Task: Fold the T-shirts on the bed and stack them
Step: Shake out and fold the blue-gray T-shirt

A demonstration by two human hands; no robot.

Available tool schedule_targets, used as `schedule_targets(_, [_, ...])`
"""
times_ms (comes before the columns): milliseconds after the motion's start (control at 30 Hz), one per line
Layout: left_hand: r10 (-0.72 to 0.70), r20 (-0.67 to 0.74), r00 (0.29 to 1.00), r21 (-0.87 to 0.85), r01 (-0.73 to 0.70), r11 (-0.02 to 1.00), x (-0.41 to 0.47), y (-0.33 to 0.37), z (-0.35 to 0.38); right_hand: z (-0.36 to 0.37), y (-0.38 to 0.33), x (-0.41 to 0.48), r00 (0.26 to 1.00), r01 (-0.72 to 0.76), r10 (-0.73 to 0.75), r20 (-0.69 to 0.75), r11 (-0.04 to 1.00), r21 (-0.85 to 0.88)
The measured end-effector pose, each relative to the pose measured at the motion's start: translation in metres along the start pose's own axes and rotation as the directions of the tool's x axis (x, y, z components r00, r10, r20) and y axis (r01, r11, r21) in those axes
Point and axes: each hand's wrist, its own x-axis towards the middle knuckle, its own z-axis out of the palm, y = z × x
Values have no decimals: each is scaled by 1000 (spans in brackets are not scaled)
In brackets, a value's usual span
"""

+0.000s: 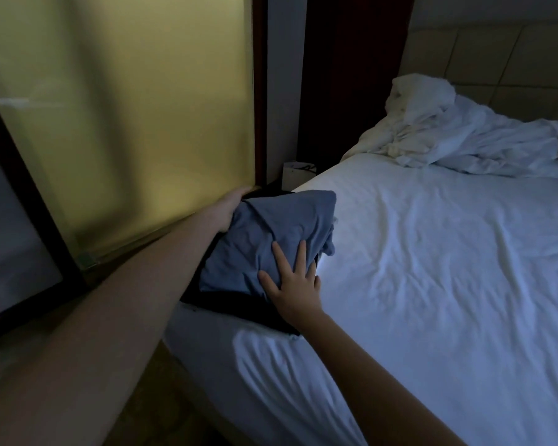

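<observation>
While both hands were on the pile, you had the blue T-shirt (271,233) lying folded on a black garment (239,304) at the very left edge of the bed (432,284).

Obs.:
- Blue packet's long axis ran roughly along the mattress edge, near end toward you, far end toward the headboard. Top surface lumpy, and a loose bit stuck out on the bed side.
- Your right hand (295,284) lay flat on the near, bed-side corner w/ fingers straight and spread, palm down, pressing the cloth. No pinch.
- Your left hand (229,210) was against the far, off-bed side of the packet. Fingers were hidden behind the cloth, so can't tell whether they curled round it or only pushed.
- So the packet sat between the two hands, left hand outboard and farther, right hand inboard and nearer to you.

Judgement: the step looked like squaring or flattening the pile. Any push needed to go from the left hand toward the bed's middle, since the pile sat right at the drop-off. The right hand served as the stop.

Other: crumpled white bedding (464,136) at the head end, well apart from the pile. Lit glass panel (126,107) beside the bed. Light poor, so dark-layer count n/d.
</observation>
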Motion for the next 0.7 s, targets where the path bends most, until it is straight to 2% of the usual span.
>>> schedule_targets(100, [-4, 4, 1000, 100, 4, 995, 14, -3, 7, -5, -1, 3, 999, -15, 15, 44, 1000, -7])
schedule_targets(133, [50, 22, 999, 71, -51, 996, 16, -1, 7, -6, -1, 5, 998, -15, 17, 63, 999, -34])
schedule_targets(200, [252, 45, 967, -16, -251, 968, 23, 9, 4, -10, -5, 5, 997, -14, 20, 71, 997, -78])
schedule_targets(233, [358, 57, 932, -51, -355, 933, 24, 16, 2, -11, -7, 6, 1000, 8, -6, 23, 995, -104])
schedule_targets(267, [442, 66, 894, -54, -440, 897, 24, 24, 0, -14, -9, 7, 994, 52, -65, -86, 988, -147])
schedule_targets(333, [529, 26, 848, 13, -529, 848, 29, 31, -4, -27, -13, 18, 934, 124, -205, -292, 954, -274])
schedule_targets(367, [524, 9, 851, 92, -523, 847, 35, 27, -5, -32, -15, 24, 934, 155, -234, -269, 946, -287])
schedule_targets(433, [439, -16, 898, 306, -413, 858, 51, 1, -8, -32, -16, 30, 977, 173, -198, -78, 953, -249])
schedule_targets(467, [403, -52, 914, 425, -345, 837, 62, -15, -10, -27, -15, 32, 988, 152, -155, 2, 964, -218])
schedule_targets(533, [388, -108, 915, 605, -250, 756, 84, -41, -18, -15, -12, 34, 991, 121, -112, 68, 982, -146])
schedule_targets(633, [343, -165, 925, 604, -180, 776, 93, -48, -21, -13, -10, 40, 991, 83, -78, 107, 995, -45])
schedule_targets(700, [375, -198, 906, 604, -189, 775, 86, -44, -14, -18, -9, 43, 988, 67, -58, 142, 996, -64])
